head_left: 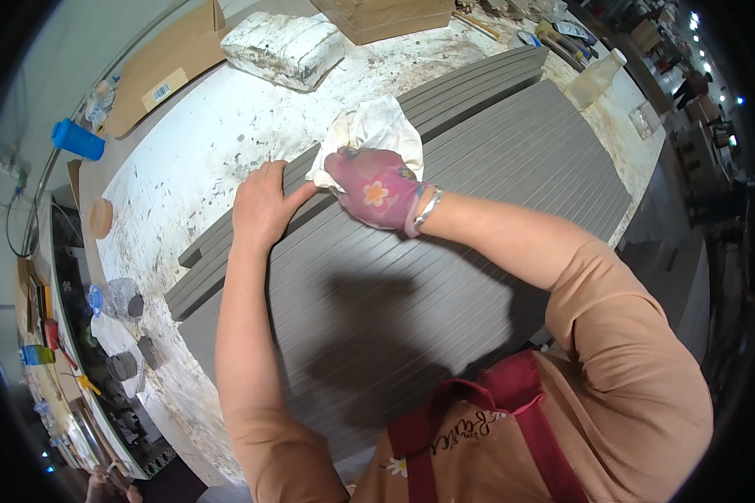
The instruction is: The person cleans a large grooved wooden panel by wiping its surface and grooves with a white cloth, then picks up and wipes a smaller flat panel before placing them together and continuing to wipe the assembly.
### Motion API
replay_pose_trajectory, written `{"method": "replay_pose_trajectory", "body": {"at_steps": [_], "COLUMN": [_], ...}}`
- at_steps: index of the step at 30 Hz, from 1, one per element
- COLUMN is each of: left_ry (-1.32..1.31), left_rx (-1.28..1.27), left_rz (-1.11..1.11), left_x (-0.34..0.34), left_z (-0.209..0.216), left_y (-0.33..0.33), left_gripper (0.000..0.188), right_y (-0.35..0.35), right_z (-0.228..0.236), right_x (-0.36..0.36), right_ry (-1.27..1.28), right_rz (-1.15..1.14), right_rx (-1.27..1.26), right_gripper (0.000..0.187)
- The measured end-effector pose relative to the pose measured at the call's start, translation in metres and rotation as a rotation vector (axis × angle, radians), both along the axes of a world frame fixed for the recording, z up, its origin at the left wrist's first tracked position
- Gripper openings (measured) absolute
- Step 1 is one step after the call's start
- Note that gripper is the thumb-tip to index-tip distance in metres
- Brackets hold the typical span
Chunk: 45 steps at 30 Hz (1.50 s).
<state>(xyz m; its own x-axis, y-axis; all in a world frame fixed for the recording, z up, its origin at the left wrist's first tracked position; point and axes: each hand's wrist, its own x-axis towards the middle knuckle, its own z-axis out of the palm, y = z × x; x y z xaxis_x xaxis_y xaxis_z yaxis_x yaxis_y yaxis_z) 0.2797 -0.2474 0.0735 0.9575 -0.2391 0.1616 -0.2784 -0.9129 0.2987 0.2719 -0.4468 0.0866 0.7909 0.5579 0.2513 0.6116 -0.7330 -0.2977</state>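
My right hand point(377, 189), in a pink glove with a flower print, is closed on a crumpled white cloth point(376, 126). The cloth lies against the long grey strips point(470, 92) at the far side of the stack. My bare left hand point(264, 201) rests on the left part of those strips, its thumb spread toward the cloth and its fingers pointing away. Below both hands spreads a broad layer of grey strips point(545, 168) laid side by side, with thin seams between them. The shadow of my upper body falls across it.
A white wrapped block point(283, 50) and a cardboard box point(386, 17) stand at the back of the stained white table point(184, 159). A blue cup point(77, 139) is at the far left, a clear bottle point(596, 80) at the right. Tools point(562, 46) lie at the back right.
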Motion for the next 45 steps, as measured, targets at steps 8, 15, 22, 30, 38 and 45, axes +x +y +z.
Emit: {"method": "replay_pose_trajectory", "body": {"at_steps": [8, 15, 22, 30, 38, 45], "left_ry": [-0.026, -0.063, 0.012, 0.265, 0.115, 0.160], "left_rx": [-0.001, -0.090, -0.016, 0.085, -0.062, -0.018], "left_rz": [0.013, -0.036, 0.019, 0.003, -0.144, -0.081], "left_x": [-0.003, 0.002, -0.002, 0.009, 0.042, 0.036], "left_z": [0.000, -0.006, 0.005, 0.021, 0.012, 0.010], "left_y": [-0.002, -0.001, -0.009, -0.026, -0.120, -0.095], "left_gripper": [0.036, 0.030, 0.035, 0.047, 0.054, 0.059], "right_y": [-0.088, 0.019, -0.211, -0.296, -0.294, -0.291], "right_z": [0.001, 0.011, -0.039, -0.032, -0.031, -0.024], "right_x": [0.026, -0.004, 0.066, 0.075, 0.068, 0.062], "right_ry": [0.066, 0.228, 0.069, 0.284, 0.311, 0.279], "right_rz": [-0.248, 0.032, -0.305, -0.831, -0.832, -0.750], "right_rx": [-0.044, -0.036, 0.305, 0.928, 0.929, 0.980], "right_gripper": [0.019, 0.032, 0.024, 0.073, 0.076, 0.076]}}
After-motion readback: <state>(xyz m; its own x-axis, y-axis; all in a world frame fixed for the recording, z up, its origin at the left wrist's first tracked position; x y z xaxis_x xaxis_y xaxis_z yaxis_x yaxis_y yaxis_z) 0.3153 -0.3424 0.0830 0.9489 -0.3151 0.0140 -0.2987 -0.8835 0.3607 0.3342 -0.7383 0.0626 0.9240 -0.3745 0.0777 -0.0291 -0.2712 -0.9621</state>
